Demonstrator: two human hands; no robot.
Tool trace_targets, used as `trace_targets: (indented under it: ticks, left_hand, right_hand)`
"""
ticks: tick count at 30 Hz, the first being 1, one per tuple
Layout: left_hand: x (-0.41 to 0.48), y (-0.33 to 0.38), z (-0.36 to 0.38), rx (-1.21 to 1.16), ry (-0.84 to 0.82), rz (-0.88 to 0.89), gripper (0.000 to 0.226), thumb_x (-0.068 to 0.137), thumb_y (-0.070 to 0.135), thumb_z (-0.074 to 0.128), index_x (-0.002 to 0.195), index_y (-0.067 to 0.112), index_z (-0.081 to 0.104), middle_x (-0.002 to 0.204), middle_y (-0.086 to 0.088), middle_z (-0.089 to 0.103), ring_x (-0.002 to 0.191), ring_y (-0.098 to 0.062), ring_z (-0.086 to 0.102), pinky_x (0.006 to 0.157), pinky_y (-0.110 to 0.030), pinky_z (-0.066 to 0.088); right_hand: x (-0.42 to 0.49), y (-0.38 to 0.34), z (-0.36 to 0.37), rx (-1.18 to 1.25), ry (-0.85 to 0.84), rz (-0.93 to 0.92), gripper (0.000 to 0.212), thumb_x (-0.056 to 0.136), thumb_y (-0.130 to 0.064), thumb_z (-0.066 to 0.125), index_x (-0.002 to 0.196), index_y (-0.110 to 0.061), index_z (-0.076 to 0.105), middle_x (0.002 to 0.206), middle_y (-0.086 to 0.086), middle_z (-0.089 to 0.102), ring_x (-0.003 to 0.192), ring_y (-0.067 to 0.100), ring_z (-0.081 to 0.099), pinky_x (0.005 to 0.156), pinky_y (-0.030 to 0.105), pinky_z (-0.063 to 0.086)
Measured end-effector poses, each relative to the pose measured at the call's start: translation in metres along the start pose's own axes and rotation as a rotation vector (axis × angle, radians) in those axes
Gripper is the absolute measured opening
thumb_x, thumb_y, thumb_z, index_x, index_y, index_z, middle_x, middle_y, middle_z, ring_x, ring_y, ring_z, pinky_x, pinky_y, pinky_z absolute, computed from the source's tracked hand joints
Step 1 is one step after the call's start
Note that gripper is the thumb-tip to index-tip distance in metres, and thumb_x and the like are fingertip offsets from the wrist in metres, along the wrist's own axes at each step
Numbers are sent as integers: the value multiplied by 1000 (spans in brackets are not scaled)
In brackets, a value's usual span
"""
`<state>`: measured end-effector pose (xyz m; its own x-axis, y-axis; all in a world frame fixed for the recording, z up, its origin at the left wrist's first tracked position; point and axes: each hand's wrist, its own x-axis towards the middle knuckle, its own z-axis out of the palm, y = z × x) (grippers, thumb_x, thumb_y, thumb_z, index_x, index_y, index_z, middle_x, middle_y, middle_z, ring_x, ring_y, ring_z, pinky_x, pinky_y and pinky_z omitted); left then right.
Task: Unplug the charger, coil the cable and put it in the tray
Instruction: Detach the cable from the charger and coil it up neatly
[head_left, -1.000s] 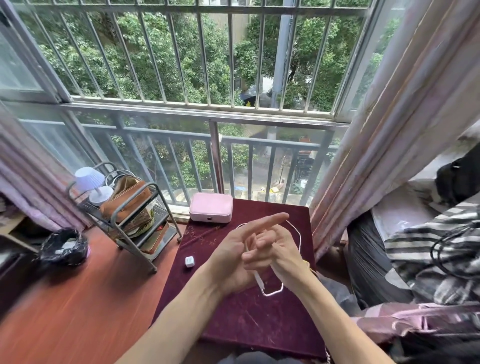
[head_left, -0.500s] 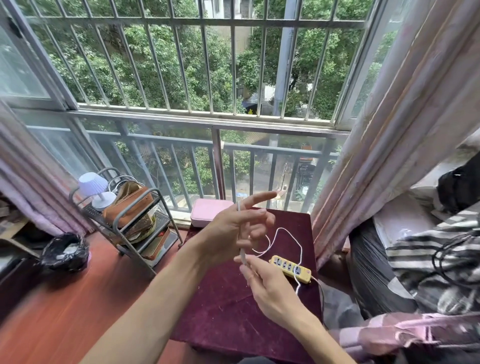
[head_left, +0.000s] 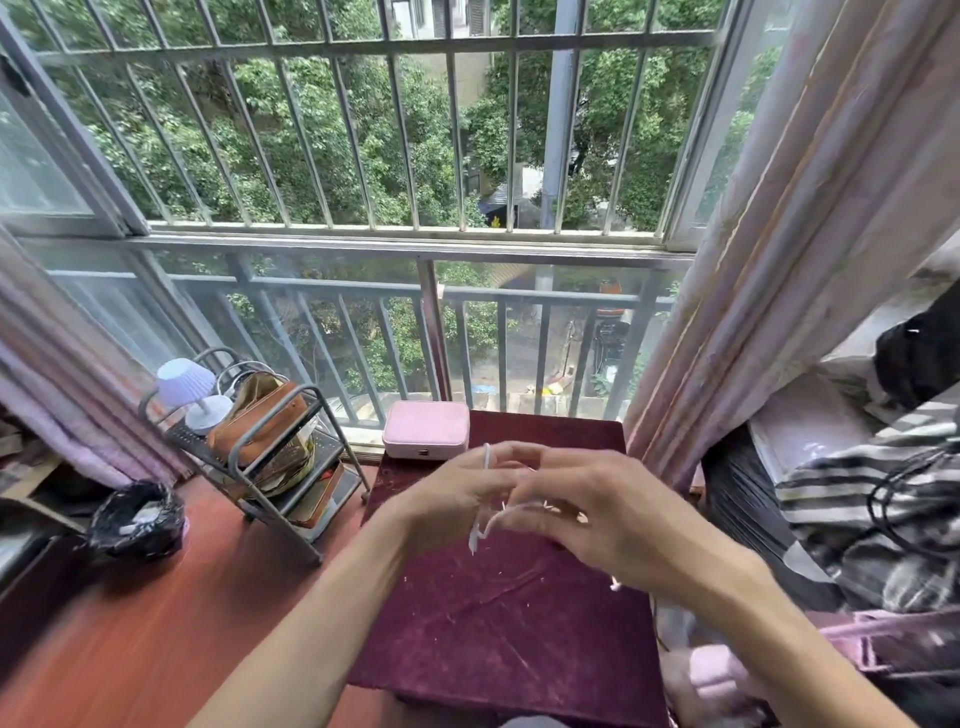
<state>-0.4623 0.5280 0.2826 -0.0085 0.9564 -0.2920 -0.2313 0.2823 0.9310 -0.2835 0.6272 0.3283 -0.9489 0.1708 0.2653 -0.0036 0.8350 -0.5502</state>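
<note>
Over the dark red velvet table (head_left: 509, 623) both hands meet, blurred by motion. My left hand (head_left: 452, 499) holds the thin white cable (head_left: 487, 512), which runs up beside its fingers and dangles below them. My right hand (head_left: 587, 512) comes in from the right with its fingers curled around the cable's other strands. The cable's end pokes out under my right wrist. The charger plug and the yellow power strip are hidden behind my hands.
A pink box (head_left: 426, 428) lies at the table's far left corner. A metal rack (head_left: 275, 457) with bags and a small lamp (head_left: 189, 389) stands left of the table, a black-lined bin (head_left: 136, 519) further left. Curtain and striped bedding (head_left: 857, 519) crowd the right.
My right hand rose from below and joined my left hand, covering the yellow power strip. The cable is gathered tighter between both hands. The view tilted slightly upward.
</note>
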Motion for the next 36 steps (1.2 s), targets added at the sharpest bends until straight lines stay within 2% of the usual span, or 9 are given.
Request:
trace_targets:
  ticks: [4,9,14,16,19,22,28,32,36]
  left_hand:
    - [2,-14,23,-93,-120,55,35,93,31,73,118,7,66,108,-13,70,101,-28,72,98,-50,55]
    - [2,-21,38,-403,-134,37,35,100,45,58,113,13,68,70,-5,57,39,-3,42,42,-18,38]
    - [3,-15,40,-599,-230,-38,83,92,79,25,115,8,64,49,0,48,30,-4,33,34,-17,15]
    - [3,-14,42,-597,-267,-20,86,90,80,23,113,7,61,43,4,40,30,-5,23,35,-19,11]
    - [3,-12,44,-581,-308,16,82,87,80,30,111,8,62,42,5,24,33,-8,16,35,-21,10]
    - [3,-9,46,-515,-268,60,74,93,74,33,110,9,63,42,8,26,33,-6,19,34,-20,16]
    - [7,-7,53,-425,-73,164,70,89,75,37,92,10,64,43,5,24,31,-4,24,35,-16,22]
    - [4,-3,55,-455,-150,179,53,99,58,42,95,9,63,42,7,25,32,-6,20,35,-18,17]
    - [6,8,52,-524,-182,224,35,109,31,40,112,5,64,47,5,33,32,-5,23,34,-20,16]
  right_hand:
    - [21,18,-22,134,32,48,5,90,-28,83,94,-25,83,87,-20,69,81,1,66,69,11,46]
    - [29,37,-28,379,2,90,3,93,-21,80,95,-20,81,89,-8,76,85,10,74,73,22,57]
    - [30,52,-20,495,-18,133,12,95,-35,75,97,-24,80,77,12,71,67,19,63,64,40,53]
    - [31,57,-15,521,-4,122,12,95,-33,76,96,-22,80,66,2,67,61,6,58,60,24,46]
    - [30,64,-11,622,-8,102,7,98,-14,74,98,-10,80,62,-17,68,58,-6,61,61,8,44]
    - [29,71,-1,665,25,151,11,101,-11,70,102,-11,81,61,7,63,58,4,54,58,19,41]
    - [19,71,26,833,257,165,17,98,-15,62,104,-9,76,83,3,81,76,11,75,72,22,58]
    - [14,71,52,991,345,263,11,102,-13,68,104,-11,79,83,-5,80,73,3,72,69,16,56]
    - [9,65,83,980,421,374,32,106,-5,58,101,-26,82,91,5,82,94,19,78,90,34,61]
